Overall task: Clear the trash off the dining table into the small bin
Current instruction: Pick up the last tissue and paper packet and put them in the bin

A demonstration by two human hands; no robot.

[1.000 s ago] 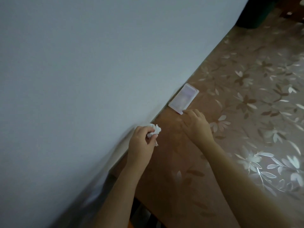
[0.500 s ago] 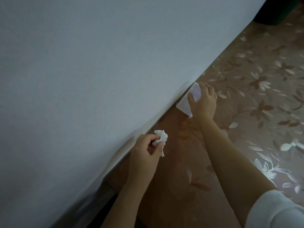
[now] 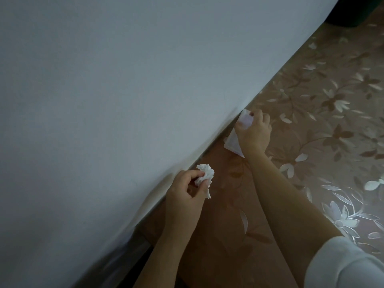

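White packet (image 3: pixel 231 142), lying flat by the wall (image 3: pixel 104 80) a second ago, is now pinched in the right hand (image 3: pixel 254 132) and tilted up off the floral tablecloth (image 3: pixel 322 132). The left hand (image 3: pixel 185 190) grips the crumpled tissue (image 3: pixel 204 173) nearer, above the table edge. Both pieces look ready to be carried to the bin.

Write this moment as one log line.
left hand: holds crumpled white tissue | right hand: grips flat white packet beside white wall
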